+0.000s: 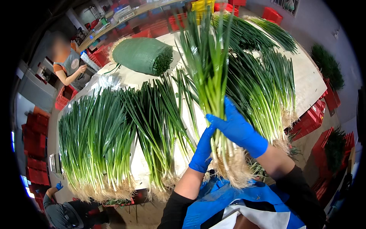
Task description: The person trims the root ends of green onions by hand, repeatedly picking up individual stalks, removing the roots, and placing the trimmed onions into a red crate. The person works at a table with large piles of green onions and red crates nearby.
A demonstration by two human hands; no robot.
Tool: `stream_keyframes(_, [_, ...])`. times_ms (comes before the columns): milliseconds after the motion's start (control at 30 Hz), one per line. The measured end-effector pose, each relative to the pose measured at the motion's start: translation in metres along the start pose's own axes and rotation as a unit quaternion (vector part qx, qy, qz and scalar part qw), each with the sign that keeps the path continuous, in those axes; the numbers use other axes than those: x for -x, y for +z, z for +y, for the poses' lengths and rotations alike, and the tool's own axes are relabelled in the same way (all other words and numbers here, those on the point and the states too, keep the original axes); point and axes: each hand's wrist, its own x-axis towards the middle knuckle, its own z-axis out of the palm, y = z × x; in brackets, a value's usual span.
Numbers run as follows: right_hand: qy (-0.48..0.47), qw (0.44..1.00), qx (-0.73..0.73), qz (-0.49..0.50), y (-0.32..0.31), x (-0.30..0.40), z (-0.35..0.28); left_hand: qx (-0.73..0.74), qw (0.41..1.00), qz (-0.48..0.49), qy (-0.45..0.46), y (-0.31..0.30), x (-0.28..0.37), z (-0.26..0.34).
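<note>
Both my hands wear blue gloves and grip one bunch of green onions (pixel 213 94), held upright above the table's near edge, its roots hanging over my apron. My right hand (pixel 241 130) wraps the pale stems from the right. From the left, my left hand (pixel 203 148) closes on the same bunch lower down, its fingers partly hidden. A wide row of green onions (pixel 97 143) lies at the left of the table (pixel 307 83), roots towards me. A smaller pile (pixel 154 128) lies left of my hands, and another row (pixel 263 106) lies at the right.
A green wrapped bundle (pixel 137 54) lies at the table's far side, near clear plastic (pixel 107 82). More green onions (pixel 248 31) lie at the far right. Red crates (pixel 310 117) stand by the right edge. One person (pixel 70 65) stands at the far left, another (pixel 64 213) at the lower left.
</note>
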Motion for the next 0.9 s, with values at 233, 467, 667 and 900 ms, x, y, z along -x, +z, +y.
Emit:
stream_keyframes(233, [0.224, 0.959, 0.117, -0.131, 0.015, 0.016, 0.165, -0.101, 0.971, 0.217, -0.021, -0.115, 0.023, -0.038])
stream_keyframes(467, [0.267, 0.945, 0.159, -0.097, 0.019, 0.035, 0.217, -0.191, 0.96, 0.201, 0.051, -0.136, 0.005, -0.056])
stream_keyframes(667, [0.228, 0.971, 0.027, -0.069, 0.001, 0.026, 0.191, -0.091, 0.985, 0.139, 0.051, -0.117, 0.03, -0.03])
stream_keyframes(900, [0.271, 0.954, 0.128, -0.025, -0.011, 0.025, 0.189, 0.059, 0.998, 0.02, -0.01, -0.167, 0.029, -0.045])
